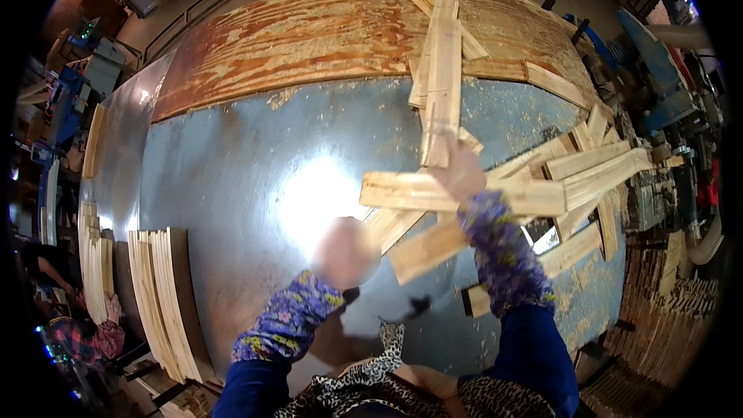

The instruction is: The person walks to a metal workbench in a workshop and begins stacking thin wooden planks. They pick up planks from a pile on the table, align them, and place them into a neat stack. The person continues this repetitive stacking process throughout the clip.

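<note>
My right hand [460, 172], in a flowered sleeve cover, is at the near end of a long pale wooden board [443, 77]. Its fingers appear closed over that board's end, which is slightly blurred. The board points away from me, lying over other boards and across the far wooden panel. Below this hand a shorter board [402, 190] lies crosswise. My left hand [346, 251] is over the metal table [232, 178], left of a slanting board [395, 226]; motion smears its fingers, so their pose and any contents are hidden.
A loose heap of boards [588, 162] with wood shavings covers the table's right side. Stacked strips [161, 294] stand along the left edge. A worn plywood panel [294, 39] spans the far side. Another person [97, 337] handles boards at far left; machinery [665, 70] stands right.
</note>
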`<action>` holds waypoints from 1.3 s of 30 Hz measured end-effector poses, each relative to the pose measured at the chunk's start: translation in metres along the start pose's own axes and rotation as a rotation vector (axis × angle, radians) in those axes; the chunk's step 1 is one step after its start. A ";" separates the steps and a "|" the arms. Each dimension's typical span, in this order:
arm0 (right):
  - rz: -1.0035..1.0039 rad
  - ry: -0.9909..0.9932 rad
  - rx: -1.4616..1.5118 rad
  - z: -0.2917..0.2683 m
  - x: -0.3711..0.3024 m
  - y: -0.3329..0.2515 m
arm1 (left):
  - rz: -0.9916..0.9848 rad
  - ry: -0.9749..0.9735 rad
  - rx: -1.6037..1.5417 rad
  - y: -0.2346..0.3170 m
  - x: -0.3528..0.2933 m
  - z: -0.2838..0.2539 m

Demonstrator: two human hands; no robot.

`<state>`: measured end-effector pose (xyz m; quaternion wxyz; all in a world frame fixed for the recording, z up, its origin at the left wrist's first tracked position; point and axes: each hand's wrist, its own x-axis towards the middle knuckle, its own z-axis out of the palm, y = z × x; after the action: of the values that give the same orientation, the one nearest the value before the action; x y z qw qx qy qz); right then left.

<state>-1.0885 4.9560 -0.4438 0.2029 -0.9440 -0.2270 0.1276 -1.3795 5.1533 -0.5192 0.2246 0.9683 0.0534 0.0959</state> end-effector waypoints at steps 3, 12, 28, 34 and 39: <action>-0.157 0.116 -0.099 0.045 -0.112 -0.018 | 0.055 0.041 0.112 0.031 -0.107 -0.017; 0.017 -0.035 0.176 0.046 -0.227 -0.076 | -0.381 -0.583 -0.184 0.060 -0.269 -0.082; 0.013 0.493 0.183 -0.097 -0.028 -0.078 | 0.051 0.098 -0.190 0.068 -0.010 -0.068; -0.431 0.315 0.093 0.039 -0.178 0.031 | -0.160 -0.131 -0.031 0.064 0.077 -0.034; -0.160 0.036 -0.050 0.022 -0.387 0.026 | -0.424 -0.208 -0.242 0.082 0.088 -0.085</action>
<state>-1.4209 4.7558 -0.4170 0.1926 -0.9297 -0.3013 0.0884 -1.3061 5.1293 -0.3941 0.3582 0.9061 0.2201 -0.0475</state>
